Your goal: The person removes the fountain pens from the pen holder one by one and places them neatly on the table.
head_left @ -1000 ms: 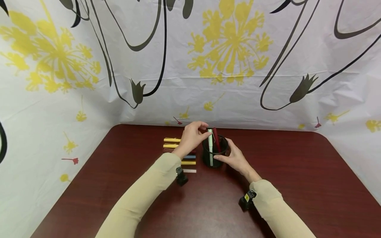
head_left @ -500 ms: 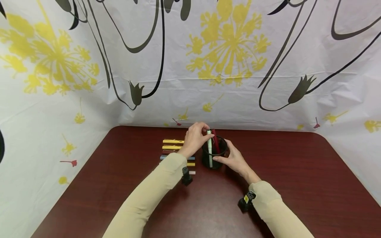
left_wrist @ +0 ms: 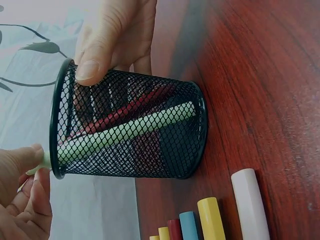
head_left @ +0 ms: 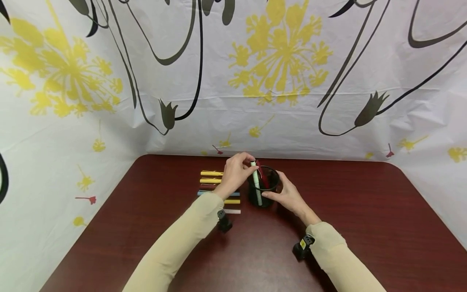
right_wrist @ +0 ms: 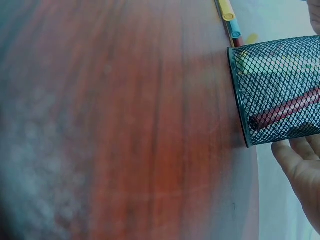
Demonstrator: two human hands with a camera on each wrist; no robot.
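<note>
My left hand (head_left: 235, 173) pinches the upper end of a pale green pen (head_left: 255, 177) between thumb and fingers. The pen's lower part is inside a black mesh pen holder (left_wrist: 172, 150), leaning to one side. A dark red pen (right_wrist: 287, 108) leans in the same holder, beside the green one. Around the holder's right side curls my right hand (head_left: 286, 194), its thumb at the near side and its fingers partly hidden behind. The holder stands upright on the table.
Left of the holder, several pens lie in a row: two yellow pens (head_left: 209, 181) at the far end, a dark red one, a blue pen (head_left: 233, 194), another yellow pen (left_wrist: 212, 220) and a white pen (left_wrist: 250, 205). A flower-printed cloth (head_left: 284, 134) hangs behind the table (head_left: 346, 202).
The tops of the green and red pens have tilted left within the holder. My left hand has shifted slightly right, then back left, still with the green pen. The right hand stays on the holder.
</note>
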